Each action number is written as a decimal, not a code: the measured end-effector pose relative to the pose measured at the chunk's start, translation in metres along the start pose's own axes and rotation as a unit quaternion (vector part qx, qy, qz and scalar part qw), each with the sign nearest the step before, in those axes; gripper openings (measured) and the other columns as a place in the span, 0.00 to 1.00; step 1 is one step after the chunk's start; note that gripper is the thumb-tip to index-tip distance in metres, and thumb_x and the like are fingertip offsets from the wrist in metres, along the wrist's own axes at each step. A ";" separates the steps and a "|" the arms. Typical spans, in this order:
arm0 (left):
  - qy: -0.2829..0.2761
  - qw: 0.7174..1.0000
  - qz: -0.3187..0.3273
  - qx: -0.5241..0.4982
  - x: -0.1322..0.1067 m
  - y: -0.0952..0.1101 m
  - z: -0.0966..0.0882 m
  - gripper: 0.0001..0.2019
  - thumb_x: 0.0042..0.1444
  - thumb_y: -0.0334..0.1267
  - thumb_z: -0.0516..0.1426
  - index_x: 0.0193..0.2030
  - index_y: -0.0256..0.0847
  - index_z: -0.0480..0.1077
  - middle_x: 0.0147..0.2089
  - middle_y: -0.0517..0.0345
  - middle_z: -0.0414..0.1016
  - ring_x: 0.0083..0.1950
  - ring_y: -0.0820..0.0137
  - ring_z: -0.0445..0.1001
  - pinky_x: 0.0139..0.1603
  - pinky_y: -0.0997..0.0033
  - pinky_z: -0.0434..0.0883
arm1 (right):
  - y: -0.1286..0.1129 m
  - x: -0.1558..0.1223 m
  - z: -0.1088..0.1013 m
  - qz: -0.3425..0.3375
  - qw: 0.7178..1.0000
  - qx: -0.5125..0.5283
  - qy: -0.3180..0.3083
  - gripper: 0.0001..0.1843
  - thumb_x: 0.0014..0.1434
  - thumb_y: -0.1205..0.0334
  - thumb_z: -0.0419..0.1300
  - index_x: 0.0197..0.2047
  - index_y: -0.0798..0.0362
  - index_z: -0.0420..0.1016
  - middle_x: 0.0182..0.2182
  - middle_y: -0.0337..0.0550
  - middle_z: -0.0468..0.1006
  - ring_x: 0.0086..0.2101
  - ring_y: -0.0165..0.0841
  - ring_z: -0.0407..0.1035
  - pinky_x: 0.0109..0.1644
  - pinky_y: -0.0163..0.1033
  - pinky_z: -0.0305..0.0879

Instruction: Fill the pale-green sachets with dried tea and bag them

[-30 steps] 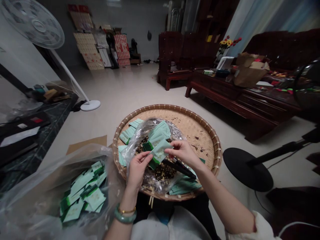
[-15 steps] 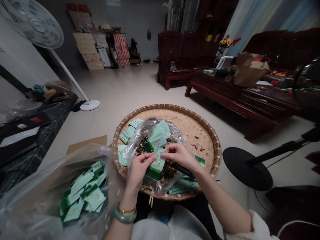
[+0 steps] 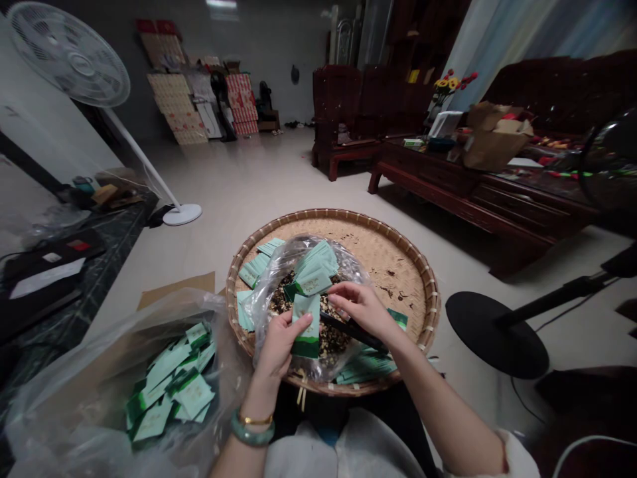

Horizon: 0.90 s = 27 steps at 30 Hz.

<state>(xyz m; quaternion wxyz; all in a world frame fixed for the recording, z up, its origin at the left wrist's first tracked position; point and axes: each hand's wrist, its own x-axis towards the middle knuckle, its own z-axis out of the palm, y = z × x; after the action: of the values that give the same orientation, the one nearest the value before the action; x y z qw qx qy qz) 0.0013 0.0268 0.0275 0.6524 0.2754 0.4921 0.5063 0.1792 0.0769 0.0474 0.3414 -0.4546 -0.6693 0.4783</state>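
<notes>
You hold one green packet [image 3: 306, 325] upright in your left hand [image 3: 276, 342], pinched between thumb and fingers, above an open clear bag [image 3: 267, 285] of dark, loose bits on a round woven tray [image 3: 368, 245]. Your right hand [image 3: 363, 312] is half curled, thumb and forefinger slightly parted, over a black tool [image 3: 343, 326]; whether it grips the tool cannot be told. A fanned stack of packets [image 3: 316, 265] lies just beyond; more packets [image 3: 169, 378] fill a plastic sack [image 3: 60, 392] at your left.
</notes>
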 end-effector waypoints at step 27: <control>-0.039 0.999 0.021 0.024 -0.027 -0.012 0.011 0.22 0.37 0.48 0.69 0.34 0.31 0.77 0.25 0.55 0.78 0.24 0.71 0.74 0.27 0.75 0.69 | -0.023 -0.045 -0.024 -0.003 0.990 -0.118 -0.080 0.33 0.48 0.44 0.65 0.54 0.53 0.73 0.46 0.47 0.79 0.43 0.44 0.72 0.46 0.43 0.65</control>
<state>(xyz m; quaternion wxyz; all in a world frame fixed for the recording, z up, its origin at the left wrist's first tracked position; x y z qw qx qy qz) 0.0161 -0.0006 0.0314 0.6538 0.3206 0.4720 0.4969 0.2101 0.0395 0.0761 0.2317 -0.4500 -0.7478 0.4296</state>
